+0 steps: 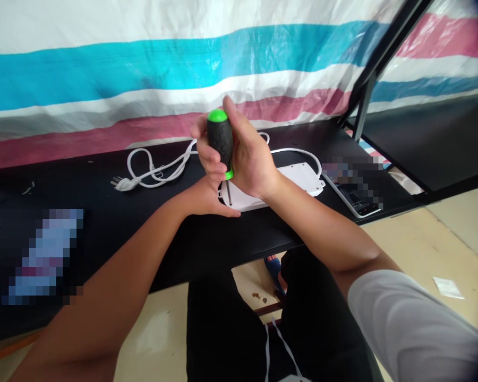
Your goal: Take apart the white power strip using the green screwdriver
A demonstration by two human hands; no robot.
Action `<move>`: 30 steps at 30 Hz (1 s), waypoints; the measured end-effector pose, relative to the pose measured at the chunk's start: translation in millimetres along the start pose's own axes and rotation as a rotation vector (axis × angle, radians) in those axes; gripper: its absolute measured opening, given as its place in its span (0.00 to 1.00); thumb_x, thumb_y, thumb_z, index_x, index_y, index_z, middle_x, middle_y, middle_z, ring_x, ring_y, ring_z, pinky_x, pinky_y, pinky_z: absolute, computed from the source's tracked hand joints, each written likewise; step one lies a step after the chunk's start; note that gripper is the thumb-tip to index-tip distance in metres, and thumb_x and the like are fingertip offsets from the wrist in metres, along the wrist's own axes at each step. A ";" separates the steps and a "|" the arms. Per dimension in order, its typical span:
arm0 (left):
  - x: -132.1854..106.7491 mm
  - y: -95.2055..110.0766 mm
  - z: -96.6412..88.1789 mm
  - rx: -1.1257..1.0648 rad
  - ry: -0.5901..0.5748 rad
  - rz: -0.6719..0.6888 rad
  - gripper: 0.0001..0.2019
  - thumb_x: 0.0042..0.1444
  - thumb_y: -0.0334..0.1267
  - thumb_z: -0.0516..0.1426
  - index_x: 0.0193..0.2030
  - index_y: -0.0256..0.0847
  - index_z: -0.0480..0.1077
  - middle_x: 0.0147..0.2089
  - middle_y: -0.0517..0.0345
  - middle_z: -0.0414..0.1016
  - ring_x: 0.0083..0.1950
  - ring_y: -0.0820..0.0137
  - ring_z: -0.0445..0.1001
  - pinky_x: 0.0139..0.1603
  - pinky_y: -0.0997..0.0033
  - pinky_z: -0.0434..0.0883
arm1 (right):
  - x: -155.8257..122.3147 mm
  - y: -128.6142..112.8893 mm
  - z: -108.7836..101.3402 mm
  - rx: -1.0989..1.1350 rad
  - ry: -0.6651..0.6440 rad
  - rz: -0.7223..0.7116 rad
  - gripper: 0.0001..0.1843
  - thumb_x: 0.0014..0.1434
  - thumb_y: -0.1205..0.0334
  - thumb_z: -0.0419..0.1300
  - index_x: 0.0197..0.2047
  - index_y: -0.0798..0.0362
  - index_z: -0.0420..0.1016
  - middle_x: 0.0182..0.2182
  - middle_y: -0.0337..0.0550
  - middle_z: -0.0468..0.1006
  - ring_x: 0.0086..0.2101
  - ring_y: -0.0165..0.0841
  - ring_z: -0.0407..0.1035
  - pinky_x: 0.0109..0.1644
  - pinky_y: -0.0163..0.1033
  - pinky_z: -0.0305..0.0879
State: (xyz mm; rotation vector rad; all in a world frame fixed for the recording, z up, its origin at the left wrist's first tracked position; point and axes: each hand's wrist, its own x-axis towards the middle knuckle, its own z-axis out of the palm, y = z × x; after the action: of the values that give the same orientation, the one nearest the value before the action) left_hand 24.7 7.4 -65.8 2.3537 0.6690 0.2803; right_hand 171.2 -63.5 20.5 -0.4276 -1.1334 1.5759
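Note:
A white power strip (298,180) lies on the black table, its screw-holed face up. My right hand (249,151) is wrapped round a screwdriver (220,138) with a black and green handle. The screwdriver stands nearly upright, and its tip meets the strip near the left end. My left hand (207,197) grips that same left end, thumb along the near edge; its other fingers are mostly hidden. From the strip's right end a white cord (302,154) runs behind my hands to a plug (125,183) on the left.
A phone (354,196) lies right of the strip. A blurred-out rectangular thing (48,254) lies at the table's left. Behind the black table (207,244) hangs a striped plastic sheet (143,63). A dark metal frame (366,101) rises at the right.

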 end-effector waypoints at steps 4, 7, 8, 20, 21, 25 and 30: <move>-0.8 2.5 -1.0 0.009 -0.001 -0.008 0.53 0.41 0.57 0.76 0.73 0.40 0.67 0.72 0.43 0.72 0.75 0.42 0.68 0.77 0.45 0.68 | -0.9 -0.6 5.7 -0.047 0.096 0.002 0.32 0.72 0.26 0.46 0.38 0.47 0.65 0.22 0.30 0.56 0.20 0.27 0.45 0.20 0.33 0.45; -2.2 6.5 -2.2 0.033 -0.010 -0.027 0.50 0.44 0.58 0.76 0.71 0.41 0.69 0.69 0.45 0.75 0.73 0.43 0.70 0.77 0.45 0.67 | -1.2 2.6 7.3 -0.023 0.078 -0.099 0.27 0.72 0.31 0.56 0.38 0.47 0.61 0.22 0.28 0.59 0.19 0.25 0.47 0.20 0.33 0.43; -2.7 7.8 -2.5 0.042 -0.008 -0.033 0.48 0.44 0.58 0.76 0.70 0.42 0.70 0.68 0.45 0.76 0.73 0.43 0.70 0.77 0.44 0.66 | -1.1 3.9 7.1 -0.015 0.055 -0.131 0.26 0.71 0.34 0.59 0.38 0.47 0.60 0.23 0.28 0.61 0.20 0.24 0.50 0.21 0.32 0.44; -2.4 11.0 -2.6 0.032 0.003 -0.036 0.49 0.43 0.56 0.76 0.70 0.40 0.69 0.70 0.44 0.74 0.74 0.43 0.69 0.78 0.45 0.66 | 0.2 5.7 3.5 0.047 -0.008 -0.136 0.30 0.69 0.27 0.56 0.40 0.48 0.65 0.25 0.29 0.59 0.20 0.23 0.42 0.20 0.35 0.35; -2.6 11.2 -2.6 0.029 0.004 -0.033 0.49 0.44 0.56 0.76 0.70 0.40 0.69 0.70 0.44 0.74 0.74 0.44 0.69 0.78 0.45 0.66 | -0.2 6.0 3.8 0.045 -0.003 -0.149 0.28 0.69 0.29 0.59 0.39 0.47 0.63 0.25 0.29 0.60 0.19 0.23 0.43 0.21 0.35 0.35; -3.5 12.9 -3.0 0.024 -0.001 -0.027 0.47 0.44 0.57 0.76 0.70 0.43 0.71 0.68 0.46 0.76 0.73 0.43 0.71 0.77 0.45 0.67 | -0.7 7.3 2.6 -0.013 -0.023 -0.135 0.28 0.69 0.31 0.61 0.40 0.47 0.62 0.28 0.30 0.67 0.22 0.23 0.53 0.22 0.33 0.45; -3.3 14.7 -4.2 0.018 0.004 0.010 0.46 0.44 0.56 0.76 0.70 0.43 0.72 0.71 0.47 0.74 0.76 0.42 0.67 0.81 0.45 0.63 | -0.4 3.5 3.4 -0.026 0.030 -0.067 0.33 0.72 0.26 0.49 0.42 0.51 0.68 0.31 0.33 0.68 0.25 0.23 0.54 0.22 0.32 0.51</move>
State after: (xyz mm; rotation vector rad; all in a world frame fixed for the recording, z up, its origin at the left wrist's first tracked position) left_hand 26.1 -1.6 -53.1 2.3748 0.6641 0.2854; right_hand 166.8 -65.2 19.2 -0.4250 -1.1352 1.4935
